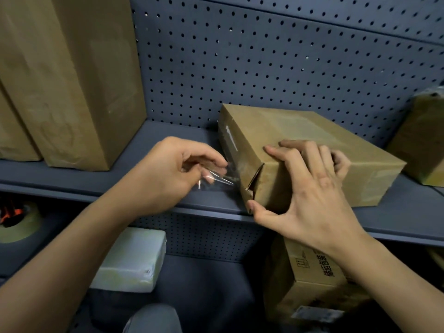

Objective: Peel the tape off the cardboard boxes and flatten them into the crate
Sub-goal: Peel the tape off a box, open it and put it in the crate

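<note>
- Nearest, under the shelf: a printed box below the right hand, a white packet toward the middle, and a tape roll at the far left. None of them is touched.
- The left hand hangs just over the shelf's front edge. Its thumb and first fingers are narrowed to a pinch on a strip of clear tape, and the other fingers are curled under. The strip runs taut from the pinch to the left end of the box, so the pull looks aimed sideways, away from the cardboard.
- The right hand is spread wide over the box's near corner. The thumb presses low on the front face by the shelf's front edge and the fingers lie across the top. This reads as a brace, so the box does not slide left with the tape.
- The box lies flat on the shelf, right of centre, turned at an angle with one corner at the front edge. At that corner a flap gapes a little where the tape has come away. More tape shines along the left end, so I judge the peeling part done.
- Further back, tall boxes stand at the shelf's left end and another box sits at its right end, both apart from the hands.
- The pegboard closes the back. No crate is in view.
</note>
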